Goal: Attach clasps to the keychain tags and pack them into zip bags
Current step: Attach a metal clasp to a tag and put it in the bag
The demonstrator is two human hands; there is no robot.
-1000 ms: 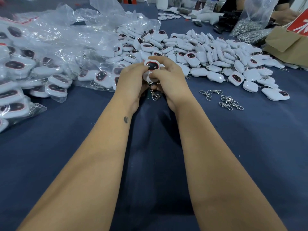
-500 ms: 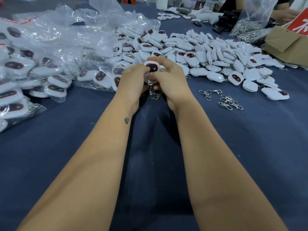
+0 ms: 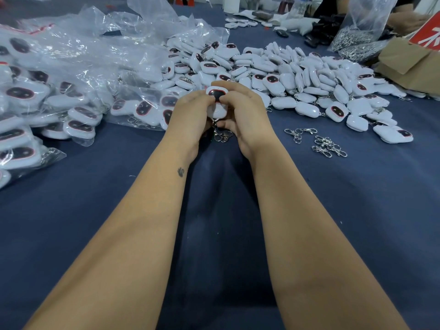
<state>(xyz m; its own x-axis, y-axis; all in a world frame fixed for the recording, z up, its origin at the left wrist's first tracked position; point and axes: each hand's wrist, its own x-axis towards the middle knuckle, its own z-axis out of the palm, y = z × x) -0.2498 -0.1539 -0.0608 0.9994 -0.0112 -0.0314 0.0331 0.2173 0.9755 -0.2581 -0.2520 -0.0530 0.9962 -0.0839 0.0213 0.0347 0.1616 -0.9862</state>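
My left hand [image 3: 190, 115] and my right hand [image 3: 245, 113] together hold one white keychain tag [image 3: 217, 101] with a black, red-rimmed face, upright above the blue table. A metal clasp [image 3: 220, 135] dangles from the tag's lower end between my palms. How the clasp joins the tag is hidden by my fingers. A big heap of loose white tags [image 3: 297, 77] lies just beyond my hands. Several spare clasps [image 3: 323, 145] lie on the cloth to the right. Zip bags filled with tags [image 3: 59, 96] are piled at the left.
Blue cloth [image 3: 214, 234] covers the table under my forearms. At the far right stand a brown cardboard box [image 3: 409, 67] and a clear bag of metal clasps [image 3: 357, 36]. Another person's hand [image 3: 409, 20] shows at the top right corner.
The tag has stayed between both hands, which shifted only slightly; my fingers have worked at its lower end and the hanging clasp has swung a little.
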